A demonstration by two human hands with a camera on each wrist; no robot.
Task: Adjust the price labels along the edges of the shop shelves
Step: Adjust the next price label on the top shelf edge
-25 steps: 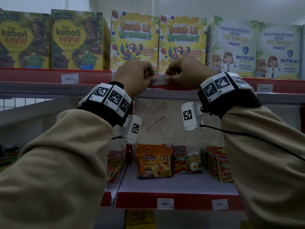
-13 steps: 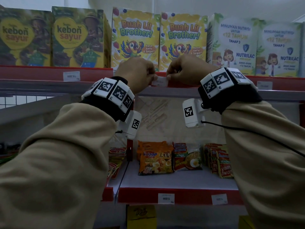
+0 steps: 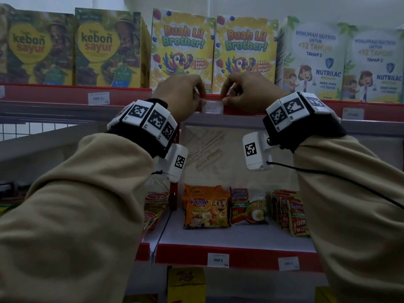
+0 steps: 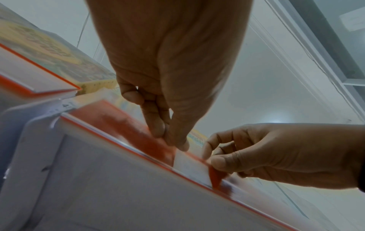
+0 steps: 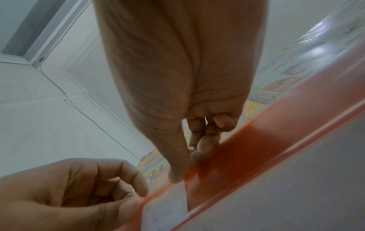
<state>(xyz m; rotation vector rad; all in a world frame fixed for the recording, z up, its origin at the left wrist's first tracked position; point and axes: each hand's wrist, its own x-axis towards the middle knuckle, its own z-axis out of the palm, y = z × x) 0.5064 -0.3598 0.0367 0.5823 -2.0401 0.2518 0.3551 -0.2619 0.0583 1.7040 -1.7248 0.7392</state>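
Pinching the small white paper price label (image 3: pixel 212 107) at both ends, your left hand (image 3: pixel 179 97) and right hand (image 3: pixel 247 92) have barely shifted it along the red shelf edge (image 3: pixel 244 110); seating remains.

White price label (image 3: pixel 212 107) — red shelf edge (image 3: pixel 240 111)

Beige sleeves (image 3: pixel 72 211); black wristbands (image 3: pixel 150 136), white coded tags.

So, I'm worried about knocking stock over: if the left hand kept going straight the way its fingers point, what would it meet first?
Probably the Buah Lil Brother box just behind the red shelf edge; the left hand already pinches the price label there. Depth is unclear.
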